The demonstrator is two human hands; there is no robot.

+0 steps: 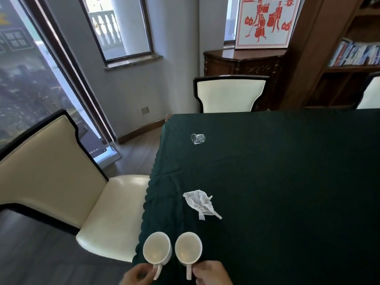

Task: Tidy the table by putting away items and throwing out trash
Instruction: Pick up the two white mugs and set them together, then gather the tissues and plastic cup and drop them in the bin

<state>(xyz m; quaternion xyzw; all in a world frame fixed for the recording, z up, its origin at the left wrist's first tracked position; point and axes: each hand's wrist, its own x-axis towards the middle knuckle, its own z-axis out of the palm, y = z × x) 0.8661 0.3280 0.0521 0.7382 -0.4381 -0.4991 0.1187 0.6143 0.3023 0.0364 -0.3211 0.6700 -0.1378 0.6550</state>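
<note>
table [287, 182] tidying looks barely begun: your left hand [137, 275] pinches one mug [157, 248] by its handle, your right hand [211, 273] the other mug [188, 247], both at the near edge. ahead of your right hand lies the tissue [200, 202]; far beyond, a tipped plastic cup [198, 138] waits.

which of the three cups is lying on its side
The clear plastic cup far out on the green tablecloth lies tipped on its side. The two white mugs are upright, held by their handles in the left hand and right hand.
</note>
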